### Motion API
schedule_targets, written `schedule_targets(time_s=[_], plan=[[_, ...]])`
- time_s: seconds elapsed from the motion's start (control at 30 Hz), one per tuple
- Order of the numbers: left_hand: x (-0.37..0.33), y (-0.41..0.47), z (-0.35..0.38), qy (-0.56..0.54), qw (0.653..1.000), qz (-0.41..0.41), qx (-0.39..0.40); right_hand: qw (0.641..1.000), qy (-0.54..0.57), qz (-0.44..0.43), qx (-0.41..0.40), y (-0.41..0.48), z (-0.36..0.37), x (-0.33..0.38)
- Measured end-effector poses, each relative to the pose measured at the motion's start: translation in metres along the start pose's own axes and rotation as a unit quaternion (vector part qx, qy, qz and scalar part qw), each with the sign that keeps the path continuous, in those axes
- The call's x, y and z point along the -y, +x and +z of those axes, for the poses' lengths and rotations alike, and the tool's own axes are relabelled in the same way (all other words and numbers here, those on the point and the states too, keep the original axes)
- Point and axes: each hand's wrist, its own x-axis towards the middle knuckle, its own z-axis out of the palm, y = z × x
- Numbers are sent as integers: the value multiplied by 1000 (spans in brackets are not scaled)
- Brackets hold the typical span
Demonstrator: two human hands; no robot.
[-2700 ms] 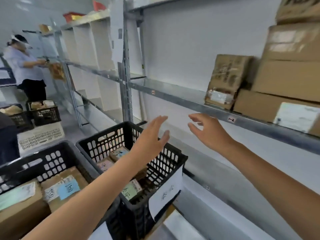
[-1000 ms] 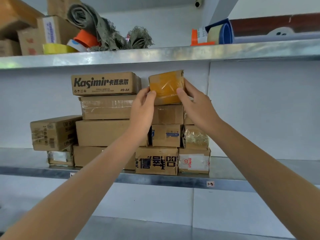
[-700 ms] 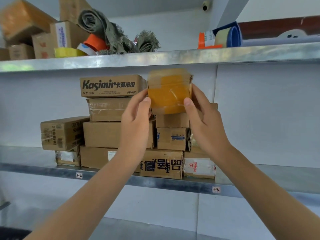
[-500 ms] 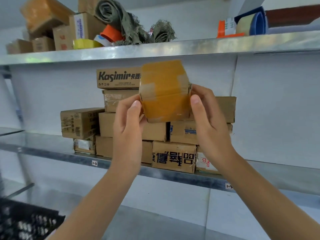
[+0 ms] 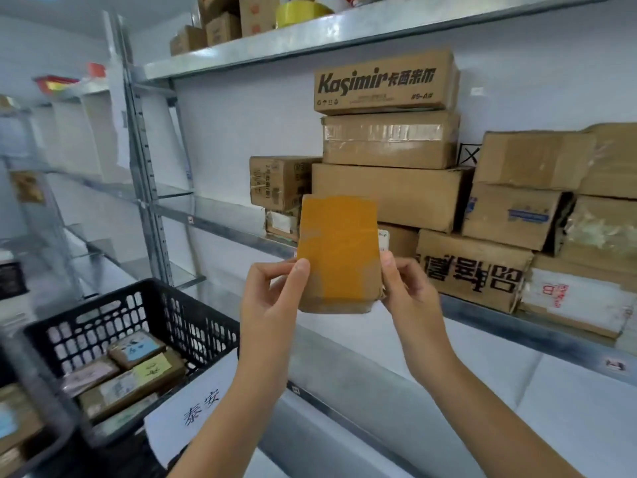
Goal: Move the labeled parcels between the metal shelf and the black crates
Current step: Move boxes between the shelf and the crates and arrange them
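Observation:
A small cardboard parcel (image 5: 339,253) wrapped in orange-yellow tape is held upright in front of the metal shelf (image 5: 537,329). My left hand (image 5: 272,298) grips its lower left edge and my right hand (image 5: 410,291) grips its lower right edge. Down at the left stands a black crate (image 5: 193,322) with several labeled parcels (image 5: 138,374) lying flat in it and a white paper sign (image 5: 196,401) on its front. Stacked cardboard boxes (image 5: 389,194) fill the shelf behind the held parcel.
An upper shelf (image 5: 310,36) carries more boxes and a yellow tape roll (image 5: 303,10). A second black crate (image 5: 31,429) with parcels sits at the far left edge. A metal upright (image 5: 148,188) separates this bay from emptier shelves at the left.
I took the taped parcel off the top of the box stack with both hands and brought it down. My view has swung left and down, so the black crate shows again.

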Motion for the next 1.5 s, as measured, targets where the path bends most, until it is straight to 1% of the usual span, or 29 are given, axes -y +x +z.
schedule_targets(time_s=[0.07,0.13,0.2,0.23,0.37,0.47,0.5,0.6,0.7,0.77,0.87,0.93,1.0,1.1,1.17,1.33,1.5], plan=[[16,-9,-13,4,999,-40,-24,996,-3,83,28,-8,12,-22],[29,-18,-28,8,996,-78,-37,985,12,152,83,-18,24,-40],[38,-28,-44,30,993,-102,-45,970,61,206,116,-28,34,-52],[42,-31,-52,43,992,-109,-49,965,75,217,124,-32,38,-58],[49,-39,-77,73,992,-89,-53,968,74,204,128,-40,48,-78],[50,-38,-89,114,990,-73,-29,971,69,192,122,-42,54,-87],[51,-37,-92,133,988,-79,-26,973,68,187,119,-42,56,-89],[56,-37,-100,166,980,-99,-46,980,51,157,109,-41,61,-93],[56,-42,-100,156,980,-120,-34,985,36,133,107,-41,64,-100],[56,-45,-98,144,979,-140,-24,986,46,131,97,-42,64,-105],[57,-44,-96,142,976,-166,-13,981,56,163,89,-43,63,-108],[58,-42,-95,122,977,-175,-12,971,40,210,110,-43,60,-109],[60,-40,-93,95,979,-180,-4,953,37,257,157,-41,55,-109],[63,-39,-89,80,981,-178,15,932,104,280,206,-39,46,-111],[66,-38,-87,68,981,-181,24,928,137,278,208,-38,43,-111],[71,-34,-91,44,985,-165,33,943,128,233,200,-31,42,-115],[79,-26,-98,55,988,-144,-13,948,109,209,212,-17,50,-121]])
